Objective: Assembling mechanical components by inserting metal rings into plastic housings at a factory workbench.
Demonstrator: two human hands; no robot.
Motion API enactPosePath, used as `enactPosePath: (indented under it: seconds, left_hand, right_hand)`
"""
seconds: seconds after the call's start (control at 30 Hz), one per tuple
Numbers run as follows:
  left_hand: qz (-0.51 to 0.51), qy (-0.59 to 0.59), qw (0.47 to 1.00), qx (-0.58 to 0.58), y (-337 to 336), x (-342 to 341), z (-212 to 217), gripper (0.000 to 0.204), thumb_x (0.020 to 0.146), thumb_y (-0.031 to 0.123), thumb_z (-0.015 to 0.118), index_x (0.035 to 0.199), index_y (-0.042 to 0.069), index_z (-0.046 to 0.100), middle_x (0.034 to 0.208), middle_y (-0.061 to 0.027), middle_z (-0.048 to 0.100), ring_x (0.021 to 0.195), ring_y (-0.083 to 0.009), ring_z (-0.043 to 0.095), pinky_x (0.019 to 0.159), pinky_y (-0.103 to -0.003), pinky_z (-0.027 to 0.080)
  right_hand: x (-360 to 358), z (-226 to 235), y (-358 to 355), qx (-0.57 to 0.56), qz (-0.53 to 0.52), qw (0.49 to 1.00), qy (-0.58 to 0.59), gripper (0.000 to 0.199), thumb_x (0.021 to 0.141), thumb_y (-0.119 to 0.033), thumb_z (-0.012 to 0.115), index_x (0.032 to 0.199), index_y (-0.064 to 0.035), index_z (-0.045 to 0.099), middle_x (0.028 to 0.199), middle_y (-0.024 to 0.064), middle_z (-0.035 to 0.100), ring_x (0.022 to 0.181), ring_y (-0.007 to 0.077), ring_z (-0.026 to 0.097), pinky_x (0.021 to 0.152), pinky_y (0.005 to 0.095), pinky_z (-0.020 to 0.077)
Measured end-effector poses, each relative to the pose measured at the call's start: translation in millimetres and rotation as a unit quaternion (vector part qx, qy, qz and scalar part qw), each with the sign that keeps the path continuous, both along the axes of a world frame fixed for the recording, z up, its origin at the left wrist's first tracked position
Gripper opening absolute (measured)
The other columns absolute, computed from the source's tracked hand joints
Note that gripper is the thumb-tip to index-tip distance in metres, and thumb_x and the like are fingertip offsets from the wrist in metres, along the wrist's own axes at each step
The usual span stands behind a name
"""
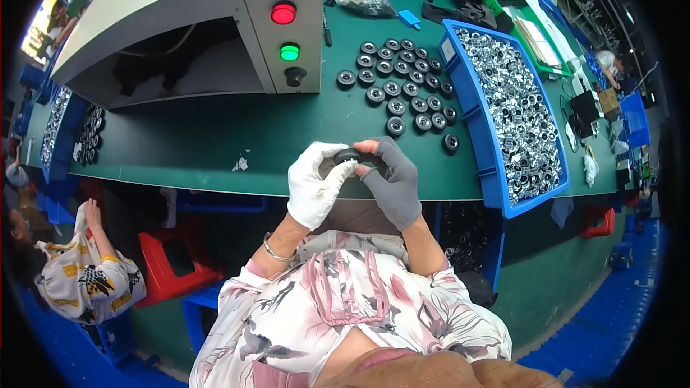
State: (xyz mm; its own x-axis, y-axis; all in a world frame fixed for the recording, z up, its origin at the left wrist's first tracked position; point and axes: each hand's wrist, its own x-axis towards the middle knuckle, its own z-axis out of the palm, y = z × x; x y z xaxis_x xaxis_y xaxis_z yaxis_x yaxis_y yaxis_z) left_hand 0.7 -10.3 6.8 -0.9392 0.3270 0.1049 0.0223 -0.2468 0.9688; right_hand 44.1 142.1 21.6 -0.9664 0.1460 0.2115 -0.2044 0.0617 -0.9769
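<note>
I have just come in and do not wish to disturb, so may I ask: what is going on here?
A person at a green table is holding a small black round part with both hands. The left hand wears a white glove; the right hand wears a grey one with bare fingertips. Ahead to the right, similar black parts lie on the table, beside a blue bin filled with shiny metal pieces. A pale machine stands ahead to the left.
</note>
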Motion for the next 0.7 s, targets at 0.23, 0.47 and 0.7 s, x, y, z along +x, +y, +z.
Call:
enactPosePath:
  seconds: [0.23, 0.47, 0.7]
  left_hand:
    - [0.035, 0.037, 0.999, -0.012, 8, 7, 0, 0.016, 0.089, -0.01, 0.065, 0.104, -0.006, 0.061, 0.094, -0.0099, 0.067, 0.084, -0.0152, 0.071, 0.075, -0.026, 0.059]
    - [0.044, 0.004, 0.999, -0.011, 16, 6, -2, 0.016, 0.091, -0.007, 0.065, 0.106, -0.005, 0.06, 0.094, -0.0087, 0.066, 0.08, -0.0137, 0.068, 0.073, -0.027, 0.059]
    - [0.032, -0.046, 0.998, 0.01, 13, 0, 2, 0.027, 0.094, -0.003, 0.064, 0.12, -0.007, 0.06, 0.095, -0.0106, 0.068, 0.077, -0.0134, 0.068, 0.067, -0.024, 0.058]
  right_hand:
    - [4, -10, -7, 0.107, -0.078, 0.99, 0.047, 0.029, 0.08, 0.013, 0.065, 0.108, 0.0039, 0.064, 0.107, 0.0094, 0.06, 0.098, 0.0169, 0.061, 0.087, 0.0269, 0.0494]
    - [3, -9, -15, 0.155, -0.15, 0.971, 0.103, 0.03, 0.079, 0.013, 0.065, 0.107, 0.0018, 0.065, 0.102, 0.0108, 0.062, 0.091, 0.0201, 0.063, 0.082, 0.0272, 0.0501]
    - [4, -7, -14, 0.162, -0.128, 0.974, 0.095, 0.032, 0.08, 0.011, 0.066, 0.111, 0.0019, 0.065, 0.104, 0.0101, 0.062, 0.092, 0.0181, 0.063, 0.081, 0.027, 0.0504]
